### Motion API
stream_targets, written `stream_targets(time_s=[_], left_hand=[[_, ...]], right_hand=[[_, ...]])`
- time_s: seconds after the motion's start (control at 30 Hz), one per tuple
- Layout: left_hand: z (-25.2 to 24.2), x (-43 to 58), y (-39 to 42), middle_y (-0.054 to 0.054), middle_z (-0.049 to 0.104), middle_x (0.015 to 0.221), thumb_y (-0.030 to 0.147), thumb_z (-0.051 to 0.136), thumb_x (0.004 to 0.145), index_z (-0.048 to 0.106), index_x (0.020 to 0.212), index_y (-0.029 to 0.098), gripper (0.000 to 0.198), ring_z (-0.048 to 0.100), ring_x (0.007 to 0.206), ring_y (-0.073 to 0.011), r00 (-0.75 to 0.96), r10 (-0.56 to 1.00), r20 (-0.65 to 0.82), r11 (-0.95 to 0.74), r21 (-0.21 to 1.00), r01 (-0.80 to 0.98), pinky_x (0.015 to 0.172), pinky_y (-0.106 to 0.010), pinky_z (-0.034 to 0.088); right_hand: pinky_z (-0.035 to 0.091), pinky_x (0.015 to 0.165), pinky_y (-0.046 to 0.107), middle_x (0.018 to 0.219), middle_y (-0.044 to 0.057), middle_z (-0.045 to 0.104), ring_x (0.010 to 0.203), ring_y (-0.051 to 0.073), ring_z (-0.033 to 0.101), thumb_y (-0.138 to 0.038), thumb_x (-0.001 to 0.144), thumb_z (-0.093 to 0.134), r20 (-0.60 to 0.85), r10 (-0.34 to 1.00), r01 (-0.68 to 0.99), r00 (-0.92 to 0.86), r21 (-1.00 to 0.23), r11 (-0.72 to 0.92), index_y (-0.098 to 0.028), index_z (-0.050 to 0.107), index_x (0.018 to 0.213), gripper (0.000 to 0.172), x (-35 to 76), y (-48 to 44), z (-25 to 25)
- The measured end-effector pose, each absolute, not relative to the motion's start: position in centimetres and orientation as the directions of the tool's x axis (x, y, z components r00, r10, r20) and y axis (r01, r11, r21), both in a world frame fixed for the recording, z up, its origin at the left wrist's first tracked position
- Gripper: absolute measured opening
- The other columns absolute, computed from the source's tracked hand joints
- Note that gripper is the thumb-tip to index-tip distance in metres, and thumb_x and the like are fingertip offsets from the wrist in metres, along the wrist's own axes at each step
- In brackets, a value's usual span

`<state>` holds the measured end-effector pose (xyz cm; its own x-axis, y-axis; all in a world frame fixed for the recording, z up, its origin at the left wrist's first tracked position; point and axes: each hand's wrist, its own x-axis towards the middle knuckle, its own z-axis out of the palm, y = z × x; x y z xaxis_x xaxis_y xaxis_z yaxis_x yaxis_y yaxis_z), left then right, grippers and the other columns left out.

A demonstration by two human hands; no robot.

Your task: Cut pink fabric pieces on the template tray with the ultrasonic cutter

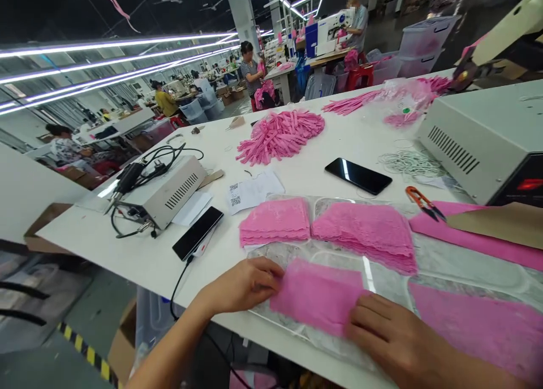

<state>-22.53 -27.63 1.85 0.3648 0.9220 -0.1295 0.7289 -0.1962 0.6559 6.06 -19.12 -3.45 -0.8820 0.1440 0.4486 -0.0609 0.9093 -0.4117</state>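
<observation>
A pink fabric piece (318, 293) lies over a clear plastic template (382, 281) at the table's front edge. My left hand (246, 284) pinches its left edge, thumb and fingers together. The right edge is under the curled fingers of my right hand (382, 329); the fingertips there are partly hidden. Just behind are two stacks of pink lace-edged fabric, a left stack (275, 222) and a right stack (367, 230). Another pink fabric piece (475, 321) lies to the right of my hands.
Two phones, one left (197, 233) and one right (358, 175), lie on the table. Orange thread snips (424, 202) rest near brown card (500, 225). Grey machine boxes stand left (169, 191) and right (479, 134). A heap of pink strips (282, 134) lies behind. People work farther off.
</observation>
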Motion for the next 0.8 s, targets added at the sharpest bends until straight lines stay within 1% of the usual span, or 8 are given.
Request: stream_targets(time_s=[0.07, 0.13, 0.2, 0.3, 0.4, 0.5, 0.67, 0.8], left_hand=[[1.4, -22.5, -28.1, -0.008, 0.065, 0.113, 0.013, 0.053, 0.088, 0.07, 0.086, 0.017, 0.018, 0.063, 0.097, -0.0177, 0.35, 0.93, -0.115, -0.193, 0.657, 0.728, 0.08, -0.024, 0.05], [1.1, -22.4, -28.6, -0.009, 0.064, 0.113, 0.016, 0.056, 0.089, 0.068, 0.087, 0.017, 0.013, 0.062, 0.1, -0.0183, 0.34, 0.936, -0.093, -0.2, 0.656, 0.728, 0.087, -0.027, 0.049], [0.8, -22.2, -29.2, -0.009, 0.063, 0.114, 0.022, 0.06, 0.089, 0.065, 0.091, 0.017, 0.008, 0.06, 0.101, -0.0188, 0.334, 0.94, -0.065, -0.216, 0.645, 0.733, 0.09, -0.029, 0.048], [0.4, -22.0, -30.3, -0.01, 0.06, 0.114, 0.027, 0.062, 0.089, 0.062, 0.095, 0.017, 0.012, 0.059, 0.101, -0.0191, 0.334, 0.942, -0.023, -0.253, 0.604, 0.756, 0.09, -0.03, 0.049], [-0.1, -21.8, -31.1, -0.011, 0.06, 0.114, 0.024, 0.058, 0.092, 0.062, 0.094, 0.017, 0.008, 0.058, 0.103, -0.019, 0.335, 0.942, 0.013, -0.279, 0.584, 0.763, 0.092, -0.03, 0.048], [-0.4, -21.7, -31.4, -0.011, 0.061, 0.112, 0.02, 0.052, 0.095, 0.064, 0.089, 0.017, 0.013, 0.058, 0.103, -0.0185, 0.323, 0.946, 0.033, -0.281, 0.581, 0.764, 0.092, -0.03, 0.047], [-0.1, -21.4, -31.3, -0.012, 0.061, 0.109, 0.019, 0.044, 0.097, 0.061, 0.088, 0.015, 0.02, 0.057, 0.101, -0.0198, 0.303, 0.953, 0.011, -0.253, 0.58, 0.774, 0.092, -0.033, 0.047], [0.6, -21.4, -30.9, -0.011, 0.061, 0.108, 0.018, 0.04, 0.097, 0.058, 0.086, 0.016, 0.021, 0.058, 0.098, -0.0186, 0.275, 0.961, -0.029, -0.202, 0.61, 0.767, 0.09, -0.031, 0.048]], right_hand=[[0.044, 0.06, 0.029, 0.075, 0.005, 0.06, 0.067, 0.017, 0.054, 0.004, 0.09, 0.028, 0.467, 0.157, -0.056, -0.87, -0.41, 0.911, -0.018, 0.061, 0.083, 0.04, 6.1, -19.2, -3.8], [0.046, 0.063, 0.028, 0.076, 0.005, 0.062, 0.069, 0.017, 0.058, 0.001, 0.092, 0.029, 0.499, 0.165, -0.048, -0.851, -0.387, 0.921, -0.018, 0.063, 0.087, 0.039, 6.0, -19.2, -3.9], [0.047, 0.064, 0.027, 0.076, 0.005, 0.064, 0.069, 0.016, 0.061, -0.002, 0.095, 0.03, 0.551, 0.168, -0.045, -0.818, -0.352, 0.935, -0.019, 0.063, 0.089, 0.038, 6.0, -19.3, -3.8], [0.048, 0.067, 0.027, 0.077, 0.004, 0.066, 0.071, 0.016, 0.063, -0.007, 0.098, 0.032, 0.596, 0.172, -0.03, -0.784, -0.315, 0.949, -0.02, 0.062, 0.088, 0.034, 5.8, -19.4, -4.0], [0.047, 0.068, 0.028, 0.079, 0.004, 0.067, 0.073, 0.017, 0.064, -0.01, 0.1, 0.033, 0.601, 0.176, -0.023, -0.78, -0.308, 0.951, -0.021, 0.061, 0.089, 0.032, 6.0, -19.3, -4.7], [0.047, 0.067, 0.029, 0.08, 0.005, 0.067, 0.072, 0.018, 0.063, -0.011, 0.1, 0.032, 0.59, 0.16, -0.026, -0.791, -0.295, 0.955, -0.021, 0.062, 0.088, 0.034, 6.4, -19.3, -5.5], [0.048, 0.073, 0.029, 0.083, 0.005, 0.068, 0.074, 0.018, 0.063, -0.011, 0.1, 0.035, 0.624, 0.106, -0.051, -0.774, -0.228, 0.972, -0.019, 0.064, 0.095, 0.031, 6.7, -19.0, -5.8], [0.049, 0.074, 0.028, 0.08, 0.003, 0.068, 0.073, 0.016, 0.063, -0.009, 0.098, 0.036, 0.678, 0.097, -0.033, -0.728, -0.176, 0.984, -0.019, 0.064, 0.093, 0.031, 6.4, -18.6, -5.1]])
